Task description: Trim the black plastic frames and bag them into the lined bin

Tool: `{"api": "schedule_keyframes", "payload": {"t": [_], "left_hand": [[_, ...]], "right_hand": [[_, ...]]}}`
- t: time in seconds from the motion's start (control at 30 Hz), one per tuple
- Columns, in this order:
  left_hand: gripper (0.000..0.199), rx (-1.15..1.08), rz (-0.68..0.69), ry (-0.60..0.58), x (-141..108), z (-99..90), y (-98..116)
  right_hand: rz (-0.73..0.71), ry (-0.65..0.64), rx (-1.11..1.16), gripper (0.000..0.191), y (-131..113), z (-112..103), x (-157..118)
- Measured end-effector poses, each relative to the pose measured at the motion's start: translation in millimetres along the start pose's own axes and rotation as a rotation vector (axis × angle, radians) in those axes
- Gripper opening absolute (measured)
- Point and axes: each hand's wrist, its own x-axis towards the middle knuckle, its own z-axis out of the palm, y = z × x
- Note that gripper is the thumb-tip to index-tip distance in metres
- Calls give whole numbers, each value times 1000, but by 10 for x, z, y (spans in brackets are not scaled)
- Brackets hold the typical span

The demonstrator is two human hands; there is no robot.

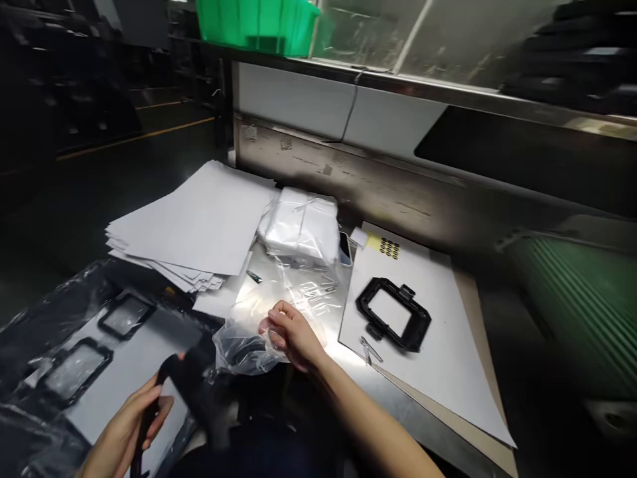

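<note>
At the lower left my left hand point(132, 425) is closed round a black plastic part point(186, 392), blurred by motion. My right hand point(291, 335), fingers pinched, grips a clear plastic bag point(249, 348) at the table's front edge. Right of it, a black frame point(393, 315) lies on white sheets point(438, 332), with a nail clipper point(371, 348) just below and a yellow sticker sheet point(383, 244) above. Two more black frames point(77, 372) point(125, 315) lie on a white sheet in a plastic-lined box at the left.
A stack of white paper point(194, 219) stands at the back left, beside a plastic-wrapped white bundle point(301, 226) and a phone point(345, 249). Overhead runs a shelf with a green bin point(259, 26). Something green and ribbed point(577, 312) is at the right.
</note>
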Motion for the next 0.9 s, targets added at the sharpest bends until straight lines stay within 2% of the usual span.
{"api": "schedule_keyframes", "payload": {"t": [0.1,0.17,0.23,0.3,0.4,0.5,0.57,0.6,0.67,0.73,0.83,0.9], "left_hand": [[56,133,26,-46,-85,-8,-79],[68,174,50,-65,-70,34,-150],[78,198,38,-96,-34,53,-207],[76,225,-4,-127,-12,23,-243],[59,262,-46,-113,-62,-106,-270],[56,271,-61,-64,-209,-261,-274],[59,255,-89,-96,-309,-336,-267],[60,241,-102,-127,-343,-361,-265],[63,216,-118,-169,-365,-388,-271],[63,197,-125,-159,-331,-398,-300],[57,169,-151,-113,-247,-415,-380],[52,143,-177,-93,-208,-439,-442]], "right_hand": [[45,-144,-120,28,135,186,167],[65,-247,-216,29,195,307,246],[76,-355,-325,30,205,402,285],[64,-445,-448,29,156,444,266],[-43,-475,-672,26,32,387,66],[-168,-457,-888,24,13,260,-329],[-253,-544,-1026,19,128,206,-590],[-334,-635,-1116,17,219,196,-682],[-483,-754,-1278,15,424,201,-743],[-530,-724,-1417,15,599,205,-648],[-482,-530,-1542,18,722,138,-401],[-475,-459,-1572,22,741,55,-327]]}}
